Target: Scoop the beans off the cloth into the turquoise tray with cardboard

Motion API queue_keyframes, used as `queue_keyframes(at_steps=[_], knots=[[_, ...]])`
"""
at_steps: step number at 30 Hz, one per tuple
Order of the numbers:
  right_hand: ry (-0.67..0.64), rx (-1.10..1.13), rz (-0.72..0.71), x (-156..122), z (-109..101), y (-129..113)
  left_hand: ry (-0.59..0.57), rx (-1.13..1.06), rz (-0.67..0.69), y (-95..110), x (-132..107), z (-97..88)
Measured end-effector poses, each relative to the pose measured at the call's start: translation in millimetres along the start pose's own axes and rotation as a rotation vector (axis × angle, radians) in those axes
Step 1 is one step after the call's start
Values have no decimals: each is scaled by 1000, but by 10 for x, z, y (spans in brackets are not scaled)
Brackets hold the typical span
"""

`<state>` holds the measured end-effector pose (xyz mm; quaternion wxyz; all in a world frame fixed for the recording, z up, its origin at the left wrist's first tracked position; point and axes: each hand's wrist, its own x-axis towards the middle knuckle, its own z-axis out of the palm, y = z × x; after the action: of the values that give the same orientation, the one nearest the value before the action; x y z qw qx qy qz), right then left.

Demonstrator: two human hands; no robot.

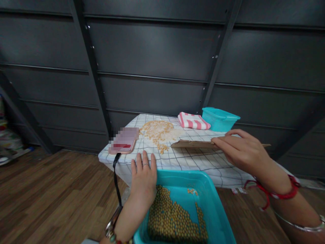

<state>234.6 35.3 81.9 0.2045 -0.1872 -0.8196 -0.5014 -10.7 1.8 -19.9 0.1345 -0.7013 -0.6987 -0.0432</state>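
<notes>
My left hand (pixel 143 181) rests with its fingers stretched out at the table's front edge, beside the upper left corner of a turquoise plastic tray (pixel 221 206). Round yellowish beans (pixel 175 220) fill the lower left of that tray, and a few lie near its far side. My right hand (pixel 246 149) grips a flat piece of cardboard (pixel 191 144), held low over the tablecloth right of a spread pile of yellow beans mixed with whitish grains (pixel 158 130). The cardboard hides the cloth behind it.
The table has a white checked cloth (pixel 147 159). A phone (pixel 125 140) lies at its left with a black strap (pixel 115 176) hanging down. At the back right are a folded pink-striped towel (pixel 194 121) and a turquoise container (pixel 219 120). A dark panelled wall (pixel 152 47) stands behind.
</notes>
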Motion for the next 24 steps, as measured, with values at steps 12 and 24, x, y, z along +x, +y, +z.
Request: queue_keyframes(at_steps=[12,24], knots=[[86,-1,34,-4,48,17,-4,-16,-6,-8,-2,1],[98,51,-17,204,158,-131,-17,14,-4,-18,-8,-10]])
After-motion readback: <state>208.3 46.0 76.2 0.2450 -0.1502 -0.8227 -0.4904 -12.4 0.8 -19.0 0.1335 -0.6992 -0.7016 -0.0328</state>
